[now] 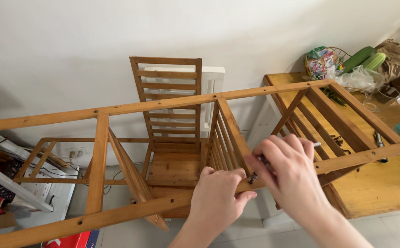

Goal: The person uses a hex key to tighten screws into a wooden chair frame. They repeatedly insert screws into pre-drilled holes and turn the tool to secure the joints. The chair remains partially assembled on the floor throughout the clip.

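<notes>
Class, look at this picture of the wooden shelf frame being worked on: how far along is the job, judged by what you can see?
Done: the frame lies on its side with a slatted shelf and side rails already joined. In hand: the left hand grips the near rail while the right hand works a small tool at the shelf joint. Left: another slatted shelf leans against the wall, and loose screws lie on the table.
</notes>
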